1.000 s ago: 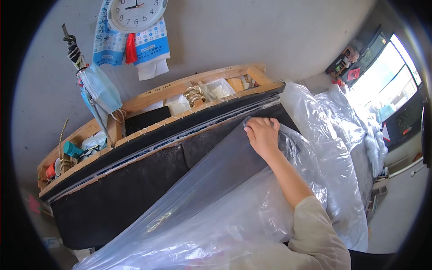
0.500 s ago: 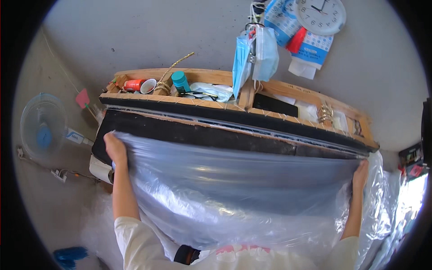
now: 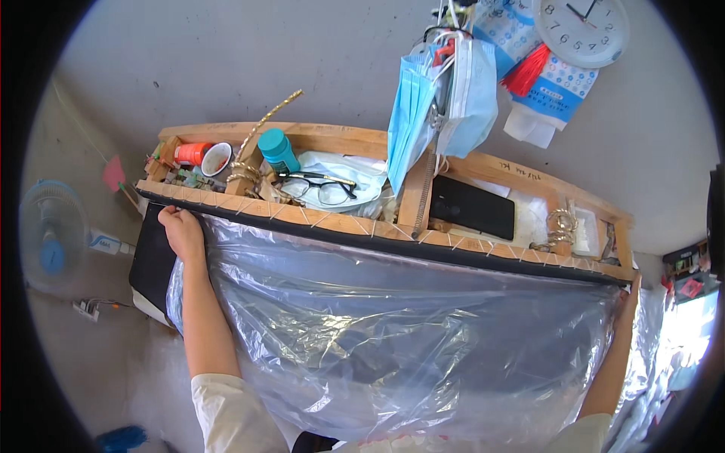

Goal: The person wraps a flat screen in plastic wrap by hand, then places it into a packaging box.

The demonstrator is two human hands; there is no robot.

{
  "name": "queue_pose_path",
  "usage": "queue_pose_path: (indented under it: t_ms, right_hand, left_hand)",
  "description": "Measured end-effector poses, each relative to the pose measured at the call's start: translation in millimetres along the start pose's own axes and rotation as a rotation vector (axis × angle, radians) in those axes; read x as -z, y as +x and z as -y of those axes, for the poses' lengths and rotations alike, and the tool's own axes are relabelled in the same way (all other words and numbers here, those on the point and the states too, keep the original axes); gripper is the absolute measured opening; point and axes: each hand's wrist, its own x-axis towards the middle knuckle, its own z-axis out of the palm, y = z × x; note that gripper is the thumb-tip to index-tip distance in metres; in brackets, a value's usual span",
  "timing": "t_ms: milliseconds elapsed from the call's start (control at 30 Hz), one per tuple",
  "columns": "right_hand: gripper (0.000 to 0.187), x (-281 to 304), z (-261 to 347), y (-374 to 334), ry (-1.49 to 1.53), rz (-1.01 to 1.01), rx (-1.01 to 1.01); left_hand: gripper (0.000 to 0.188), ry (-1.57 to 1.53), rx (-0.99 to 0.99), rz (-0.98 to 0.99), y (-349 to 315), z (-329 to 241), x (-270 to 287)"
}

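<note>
Plastic sheet: spread below wooden frame
Left hand: curled closed on its corner
Right hand: at opposite edge, grip unclear
Black panel: apparently mostly covered, left end bare

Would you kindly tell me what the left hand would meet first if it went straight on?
The left hand would probably meet the black strip just ahead; whether they already touch is unclear.

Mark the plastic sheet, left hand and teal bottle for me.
Plastic sheet [image 3: 423,332], head view: middle of its spread.
Left hand [image 3: 183,234], head view: back of the hand.
Teal bottle [image 3: 281,157], head view: side, below the cap.
</note>
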Motion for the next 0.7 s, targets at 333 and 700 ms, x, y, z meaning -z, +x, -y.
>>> queue_pose_path:
  t_ms: [333,700]
  right_hand:
    - [0.055,44.5,-19.5,17.3,-0.988,-0.17,0.404]
    - [0.021,20.4,-38.2,-54.9,-1.289,-0.409,0.859]
  left_hand:
    - [0.026,-0.265,-0.431,-0.04,-29.4,15.8,10.3]
    - [0.039,-0.03,-1.151,0.169,-158.5,-112.4,130.4]
